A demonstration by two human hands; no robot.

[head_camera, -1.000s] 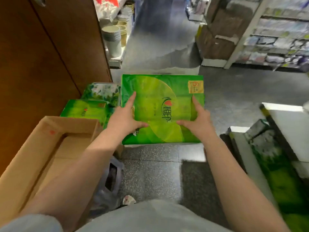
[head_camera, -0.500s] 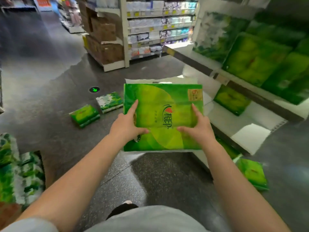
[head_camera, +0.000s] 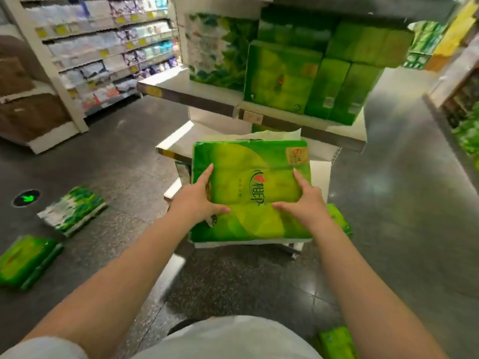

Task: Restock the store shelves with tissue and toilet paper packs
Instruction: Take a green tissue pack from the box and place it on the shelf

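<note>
A large green tissue pack (head_camera: 248,177) is held flat in front of me, with red and dark lettering on top. My left hand (head_camera: 195,200) grips its left side, thumb across the top face. My right hand (head_camera: 304,203) grips its right side the same way. The pack hangs in front of a white end shelf unit (head_camera: 207,95). On that upper shelf stand several green packs (head_camera: 282,76). A lower white shelf (head_camera: 178,141) shows just behind the held pack.
On the dark floor at the left lie a green-and-white pack (head_camera: 74,209) and a green pack (head_camera: 27,259). More green packs lie at the bottom right (head_camera: 337,342) and under my right wrist (head_camera: 339,221). A long shelf of pale packs (head_camera: 103,47) stands at the far left.
My view has swung right from the cardboard box and brown cabinet to face the shelf unit. Both hands keep the same hold on the green pack, now closer to the shelves.
</note>
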